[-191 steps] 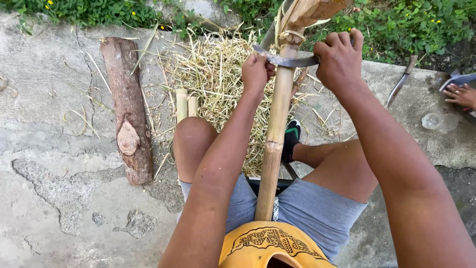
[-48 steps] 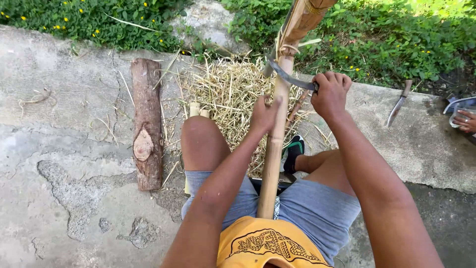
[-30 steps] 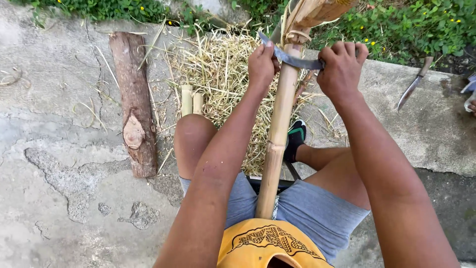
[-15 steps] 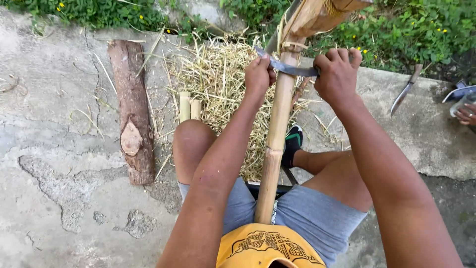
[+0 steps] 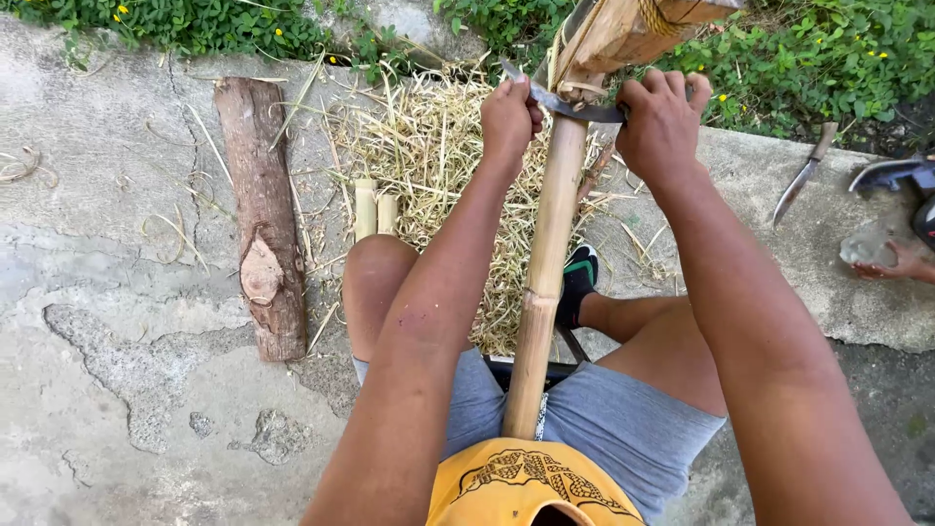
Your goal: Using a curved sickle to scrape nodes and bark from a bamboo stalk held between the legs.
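Your bamboo pole (image 5: 545, 282) runs between your knees: butt against your lap at 6 o'clock, far end up at 12 o'clock, tilted slightly toward 1. Long axis is near vertical in the head view.

The curved blade (image 5: 570, 102) lies crosswise on the pole, roughly 9-to-3, so it sits square to the pole axis. That is the relation that counts: blade across, pole along, and the pole's length extends from the blade back toward you at 6 o'clock.

Left hand (image 5: 508, 112): clenched around the blade's left end, at 9 o'clock of the pole, knuckles touching or just beside the bamboo. Cannot tell whether you hold bare metal or a handle there.

Right hand (image 5: 662, 122): fist closed over the blade's right end, at 3 o'clock of the pole, a little apart from the stalk. Handle hidden under your fingers.

Both hands sit level, about equally near the pole; left is slightly closer in.

Around it:
- pile of straw-coloured shavings (image 5: 438, 166) under and behind the pole, at 11 o'clock
- log (image 5: 261, 214) lying on the concrete at 9 o'clock, well apart
- two short bamboo pieces (image 5: 375, 209) beside your left knee
- a knife (image 5: 804, 175) at 3 o'clock on the slab, near another person's hand (image 5: 891, 258) at the frame edge.
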